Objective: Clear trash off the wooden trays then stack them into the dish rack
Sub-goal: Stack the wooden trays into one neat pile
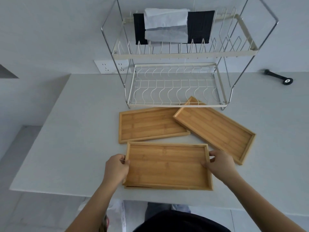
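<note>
Both hands grip the nearest wooden tray (167, 164) by its short ends: the left hand (116, 168) is closed around the left rim, the right hand (220, 163) is clamped on the right rim with fingers curled over the edge. This tray sits in front of the two-tier dish rack (177, 84), closest to the table's (75, 131) near edge. A second tray (150, 124) lies flat just before the rack's lower tier. A third tray (215, 129) lies angled, one corner under the rack's front rail, overlapping the second tray's right end. Black and white cloths (173, 25) hang over the rack's upper tier.
</note>
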